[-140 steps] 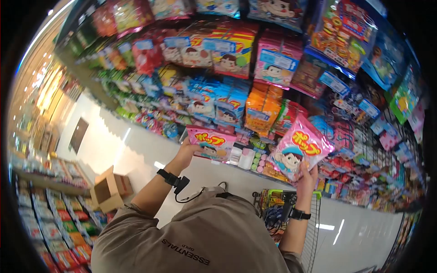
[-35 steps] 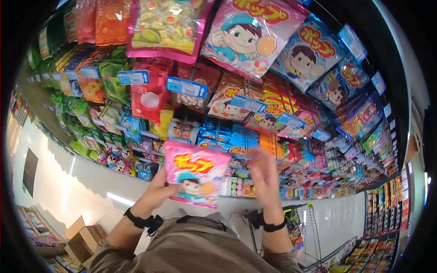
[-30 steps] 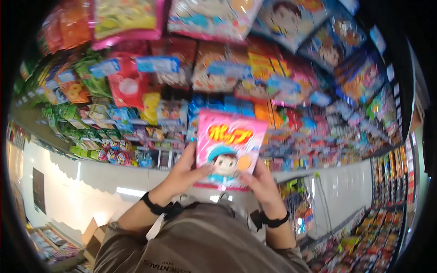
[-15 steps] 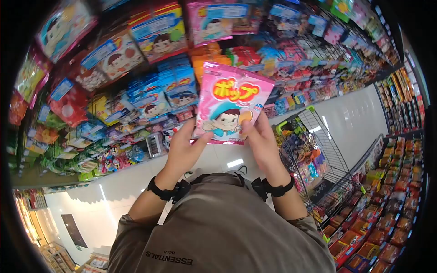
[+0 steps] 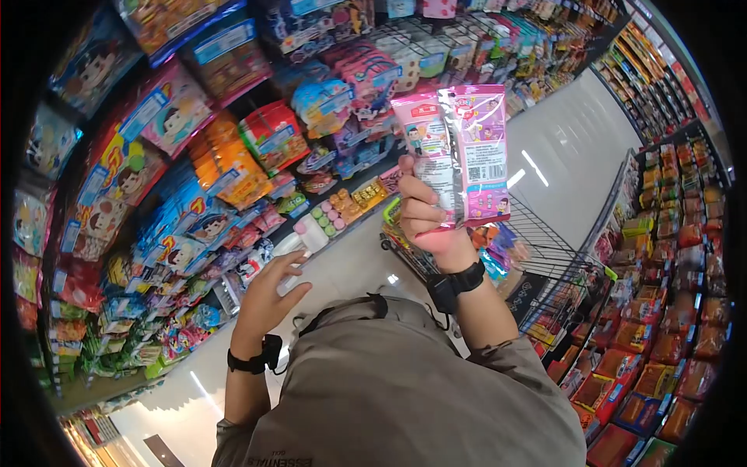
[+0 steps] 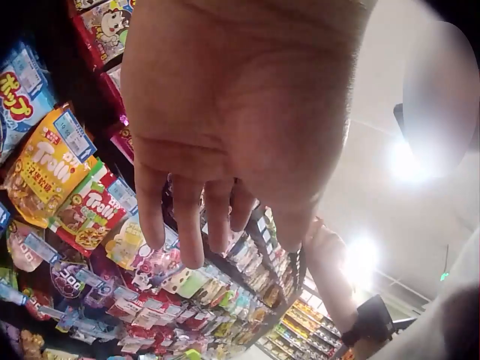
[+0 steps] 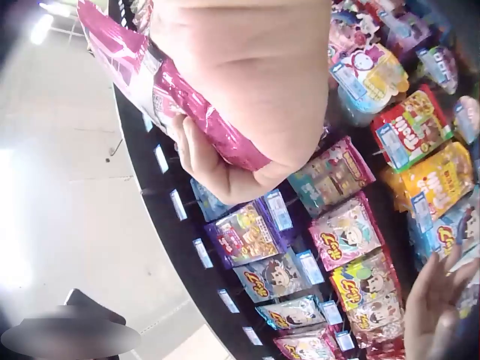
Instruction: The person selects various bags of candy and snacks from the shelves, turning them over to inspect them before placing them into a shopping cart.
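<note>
Filling the left and top of the head view
Candy wall (image 5: 194, 156): racks of hanging sweet bags, pink, orange, blue and red, most with a price tag clipped above; the wrist views show more of the same bags, among them yellow and red ones
Far shelf (image 5: 669, 311): rows of orange and red packs running down the right edge, across the pale aisle floor (image 5: 560, 156) from the candy wall
Person: a grey-brown top (image 5: 405, 389) takes up the lower middle, with a black band on each wrist
Trolley (image 5: 560, 272): wire basket just right of the raised forearm, coloured packs lying inside, below the held bag
Pink bag (image 5: 459, 156): held up in front of the candy wall and above the trolley, its back side with small print and a code square turned to the head camera; upright, slightly tilted
Right hand (image 5: 424, 222): fingers curled round the lower part of the pink bag, gripping it from the left side; in the right wrist view the bag (image 7: 172, 90) lies pressed under the palm (image 7: 240, 97)
Left hand (image 5: 268, 292): lower, near the bottom racks, fingers loose and spread, holding nothing; the left wrist view shows the same hand (image 6: 232, 127), fingers hanging relaxed
</note>
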